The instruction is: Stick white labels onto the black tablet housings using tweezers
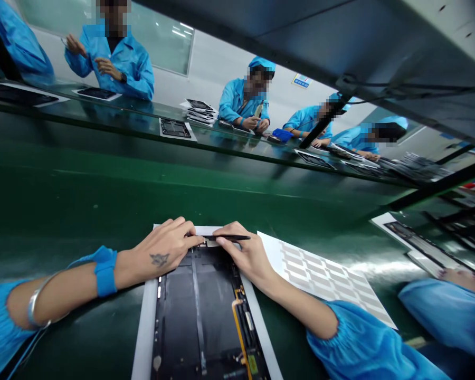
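Working at the twelve o'clock edge of the opened dark device point(217, 311), which lies on a white sheet point(141, 332) at six o'clock in the view, seems to be the step in hand. At that edge's one o'clock the right hand point(247, 256) is closed on a slim black tool point(233, 237), while the left hand point(166, 245), at eleven, bunches its fingers beside the tool's end, whether pinching anything I cannot tell. Next probably calls for a light, steady touch there, clear of the sheet of grey rectangles point(324, 277) between two and three o'clock on the green table point(103, 195)
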A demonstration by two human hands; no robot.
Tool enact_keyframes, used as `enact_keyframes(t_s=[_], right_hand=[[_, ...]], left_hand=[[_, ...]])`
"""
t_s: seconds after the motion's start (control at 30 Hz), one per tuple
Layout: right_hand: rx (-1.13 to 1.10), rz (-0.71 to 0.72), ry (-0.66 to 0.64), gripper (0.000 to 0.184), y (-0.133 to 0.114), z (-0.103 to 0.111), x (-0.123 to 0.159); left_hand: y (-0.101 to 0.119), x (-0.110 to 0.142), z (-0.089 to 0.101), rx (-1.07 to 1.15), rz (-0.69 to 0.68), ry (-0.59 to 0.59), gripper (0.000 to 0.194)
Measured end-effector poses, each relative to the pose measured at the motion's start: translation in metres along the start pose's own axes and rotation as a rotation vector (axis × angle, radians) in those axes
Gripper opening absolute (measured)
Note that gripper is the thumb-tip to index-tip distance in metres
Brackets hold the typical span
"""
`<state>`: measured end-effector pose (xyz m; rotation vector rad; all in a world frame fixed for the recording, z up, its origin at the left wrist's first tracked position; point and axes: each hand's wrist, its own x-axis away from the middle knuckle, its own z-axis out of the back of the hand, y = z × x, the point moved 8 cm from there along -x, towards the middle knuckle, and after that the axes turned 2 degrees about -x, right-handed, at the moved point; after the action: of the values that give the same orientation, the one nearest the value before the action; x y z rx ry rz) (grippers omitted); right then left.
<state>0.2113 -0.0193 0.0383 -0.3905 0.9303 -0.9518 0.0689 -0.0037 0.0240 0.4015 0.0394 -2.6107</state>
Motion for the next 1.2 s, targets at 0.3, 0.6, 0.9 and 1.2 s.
enact_keyframes(t_s=[0.3, 0.6, 0.9, 1.2], right_hand=[[0.024, 0.085, 0.021, 0.019, -0.007, 0.002, 0.003], [0.031, 0.168, -0.037, 0.015, -0.017, -0.004, 0.007], [0.014, 0.059, 0.002, 0.018, -0.006, 0.001, 0.006], [-0.005, 0.118, -0.022, 0.019, -0.013, 0.001, 0.007]], left_hand=[[0.001, -0.001, -0.001, -0.018, 0.001, -0.026, 0.038], [0.0, -0.001, -0.001, -0.025, -0.006, -0.023, 0.034], [0.0, 0.0, -0.001, -0.038, -0.004, -0.015, 0.035], [0.002, 0.0, 0.002, 0.026, -0.05, 0.029, 0.037]])
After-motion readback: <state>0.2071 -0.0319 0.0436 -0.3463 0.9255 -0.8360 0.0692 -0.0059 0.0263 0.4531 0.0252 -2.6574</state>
